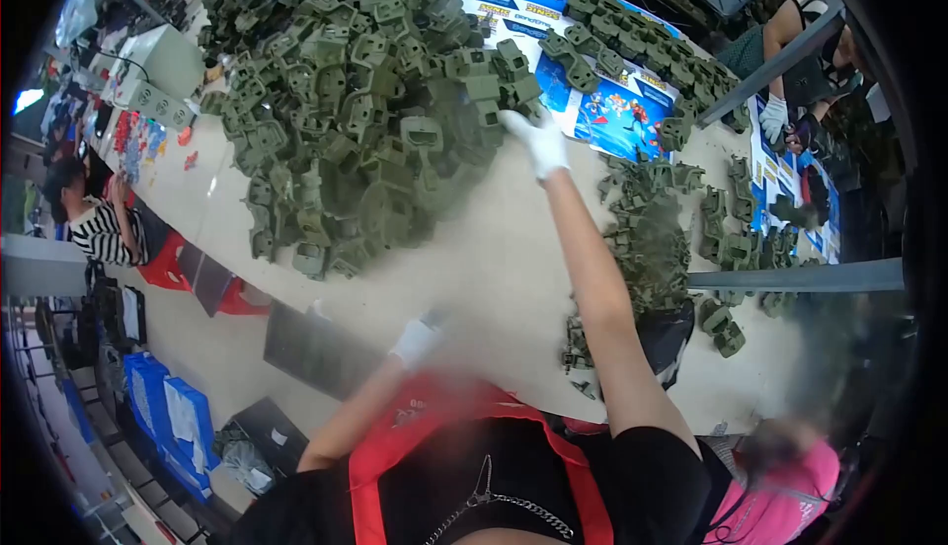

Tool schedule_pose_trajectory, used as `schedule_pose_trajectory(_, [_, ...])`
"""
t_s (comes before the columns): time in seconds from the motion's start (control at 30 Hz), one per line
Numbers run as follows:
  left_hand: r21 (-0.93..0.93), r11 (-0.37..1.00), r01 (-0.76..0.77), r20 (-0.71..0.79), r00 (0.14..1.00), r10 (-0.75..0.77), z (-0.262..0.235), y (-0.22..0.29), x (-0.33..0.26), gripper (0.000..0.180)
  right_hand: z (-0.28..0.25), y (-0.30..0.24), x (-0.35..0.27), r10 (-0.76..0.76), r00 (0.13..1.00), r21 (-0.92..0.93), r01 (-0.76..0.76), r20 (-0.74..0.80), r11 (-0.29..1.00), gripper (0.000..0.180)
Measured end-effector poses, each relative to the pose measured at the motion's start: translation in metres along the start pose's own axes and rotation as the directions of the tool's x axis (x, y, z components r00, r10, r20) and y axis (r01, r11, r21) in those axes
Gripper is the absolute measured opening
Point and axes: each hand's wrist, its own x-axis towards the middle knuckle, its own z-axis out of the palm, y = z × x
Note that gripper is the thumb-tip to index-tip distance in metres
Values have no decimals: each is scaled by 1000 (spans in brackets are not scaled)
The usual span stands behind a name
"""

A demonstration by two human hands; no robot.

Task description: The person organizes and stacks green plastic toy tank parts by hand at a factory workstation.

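At the right edge of the green parts pile (365, 101), the gloved right hand (538, 140) reaches out, fingers loosely spread on the nearest pieces, gripping nothing clearly. Below the pile, at the table's (494, 259) near edge, the gloved left hand (417, 340) rests; blur hides its fingers. Right of the pile lie printed sheets (602, 101).

**White gloves, black top, red apron**

Both hands are in white fabric gloves: right hand (541, 142), left hand (417, 340). Arms are bare above the glove cuffs. Up at the shoulders there's a short-sleeved black top, red apron straps over it, and a thin silver chain hanging down the chest.
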Motion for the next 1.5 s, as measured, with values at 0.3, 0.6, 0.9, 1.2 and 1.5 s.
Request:
schedule_pose_trajectory(0.3, [-263,931,-253,57,959,276,-27,97,19,53,-40,-4,-67,215,976,777,-112,-31,620,43])
schedule_pose_trajectory(0.6, [-533,746,-398,256,765,591,36,213,-27,92,54,-86,-276,362,790,397,-166,-494,903,58])
schedule_pose_trajectory(0.9, [-161,947,-276,678,667,310,-10,141,2,108,61,-50,-342,187,971,-266,-221,-147,938,65])
schedule_pose_trajectory(1.2, [-606,786,127,600,721,346,-12,115,-17,82,-9,12,-286,480,862,-856,-364,-160,367,45])
schedule_pose_trajectory(1.5, [-469,871,-147,263,918,296,24,151,-8,42,-183,56,-192,24,975,-904,-194,-219,-382,11])
